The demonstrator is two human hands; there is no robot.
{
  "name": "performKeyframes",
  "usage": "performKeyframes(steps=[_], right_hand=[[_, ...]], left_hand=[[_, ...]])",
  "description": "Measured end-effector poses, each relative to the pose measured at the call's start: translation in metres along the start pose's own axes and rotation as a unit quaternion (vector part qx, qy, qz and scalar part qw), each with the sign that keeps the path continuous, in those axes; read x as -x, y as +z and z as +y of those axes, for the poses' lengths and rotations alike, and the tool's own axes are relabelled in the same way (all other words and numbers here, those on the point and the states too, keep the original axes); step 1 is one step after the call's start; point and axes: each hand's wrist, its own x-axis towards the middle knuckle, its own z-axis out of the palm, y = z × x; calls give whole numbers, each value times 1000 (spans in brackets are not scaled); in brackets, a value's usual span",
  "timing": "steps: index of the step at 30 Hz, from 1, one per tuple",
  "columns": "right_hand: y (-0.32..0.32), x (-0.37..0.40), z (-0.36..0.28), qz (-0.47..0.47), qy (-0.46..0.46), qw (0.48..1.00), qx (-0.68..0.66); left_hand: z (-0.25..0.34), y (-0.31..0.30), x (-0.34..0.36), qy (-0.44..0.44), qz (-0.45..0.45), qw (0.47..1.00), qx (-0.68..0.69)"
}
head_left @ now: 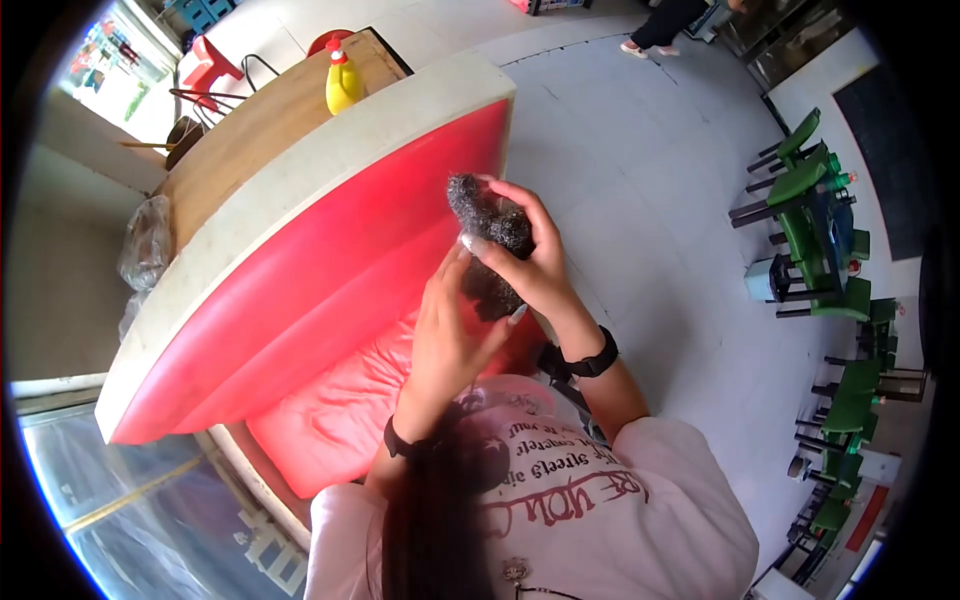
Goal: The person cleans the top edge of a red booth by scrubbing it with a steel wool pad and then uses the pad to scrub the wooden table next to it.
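Observation:
Clumps of dark grey steel wool [490, 215] are held up in front of my chest, between both hands. My right hand [538, 255] curls around them from the right, its fingers over the top and its thumb across the front. From the lower left my left hand [450, 325] presses against them, thumb and fingers bent around the lower clump. Part of the steel wool is hidden behind the fingers. Beyond the hands stands a counter with a red front panel [330, 270] and a pale top edge [330, 150].
A yellow bottle with a red spray top [344, 88] stands on the wooden surface [240, 125]. Clear plastic bags [147, 240] hang at its left end. Green chairs [800, 185] line the right side. A person's legs [664, 25] show at the far end of the tiled floor [640, 190].

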Motion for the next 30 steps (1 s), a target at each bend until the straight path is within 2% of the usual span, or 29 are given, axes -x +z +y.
performKeyframes(steps=[2, 6, 8, 12, 18, 19, 23, 26, 27, 30], right_hand=[[1, -14, 5, 3, -52, 996, 75], [5, -60, -2, -6, -185, 951, 249], [19, -85, -4, -16, -167, 942, 290], [42, -130, 5, -96, -137, 873, 458], [53, -132, -15, -215, -30, 758, 615], [58, -132, -13, -213, -57, 754, 619], [75, -142, -18, -240, -30, 751, 614], [58, -130, -27, -244, 12, 759, 604], [54, -129, -36, -251, 48, 749, 612], [44, -132, -44, -184, -6, 783, 594]], left_hand=[[-13, -1, -9, 18, -7, 1000, -20], [-39, -9, -42, 55, 16, 998, -4], [-48, -19, -61, 61, 65, 996, -30], [-72, -39, -86, 42, 189, 979, -63], [-109, -60, -98, 58, 182, 981, -32], [-112, -60, -101, 65, 179, 981, -23], [-126, -53, -106, 126, 187, 974, -10], [-142, -44, -103, 184, 219, 958, -23], [-141, -48, -102, 197, 202, 959, -25], [-142, -48, -95, 195, 189, 961, -47]])
